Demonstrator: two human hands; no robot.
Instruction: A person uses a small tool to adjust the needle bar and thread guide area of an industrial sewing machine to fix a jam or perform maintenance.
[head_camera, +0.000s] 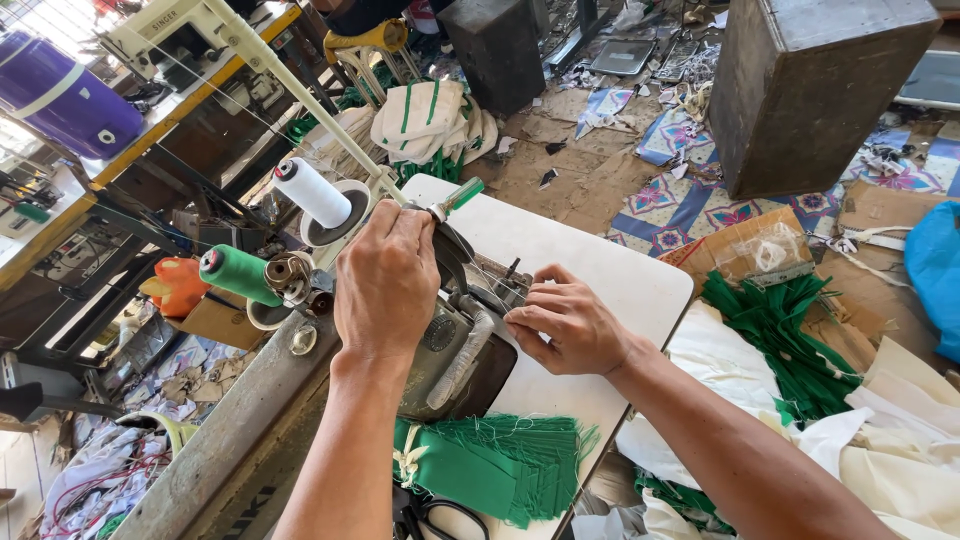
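A grey sewing machine (455, 345) sits on a white table (600, 270), and both of the person's hands work at it. The left hand (385, 280) rests on top of the machine, its fingers curled and pinched around something small near the upper thread guide; what exactly it grips cannot be made out. The right hand (570, 325) lies just beside the machine's needle end, thumb and forefinger pressed together as if pinching a fine thread, though the thread itself is too thin to see clearly.

Just behind the left hand stand a white thread cone (312, 192) and a green thread cone (238, 273), both tilted on their holders. A green-handled tool (462, 195) pokes out past the left hand's knuckles.

On the near edge of the table lies a bundle of green fabric pieces (500, 465), frayed along the edges, with black-handled scissors (440, 518) touching it.

To the right of the table, a pile of green strips (790, 335) rests on cream cloth (900, 450). Farther off, on the littered floor, lie folded white bags with green trim (430, 120) and a large dark metal box (810, 85). A purple container (60, 95) stands at the far left.
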